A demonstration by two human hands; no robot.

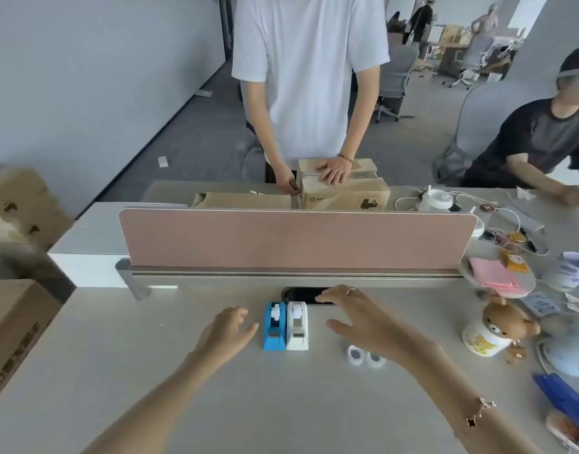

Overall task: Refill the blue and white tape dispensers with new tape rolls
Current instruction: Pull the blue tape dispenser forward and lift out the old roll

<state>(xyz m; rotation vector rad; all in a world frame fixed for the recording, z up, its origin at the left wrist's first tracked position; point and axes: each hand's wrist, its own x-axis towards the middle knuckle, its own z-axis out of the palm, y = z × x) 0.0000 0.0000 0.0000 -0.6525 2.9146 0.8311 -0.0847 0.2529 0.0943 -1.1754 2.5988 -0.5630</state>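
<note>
A blue tape dispenser and a white tape dispenser stand side by side on the desk, touching each other. Two small clear tape rolls lie to their right, partly under my right wrist. My left hand hovers just left of the blue dispenser with fingers loosely spread, holding nothing. Spread wide and also holding nothing, my right hand floats just right of the white dispenser.
A pink divider panel runs across the desk behind a dark cable slot. A bear mug, a blue stapler and clutter crowd the right edge. A person in white handles cardboard boxes beyond the divider.
</note>
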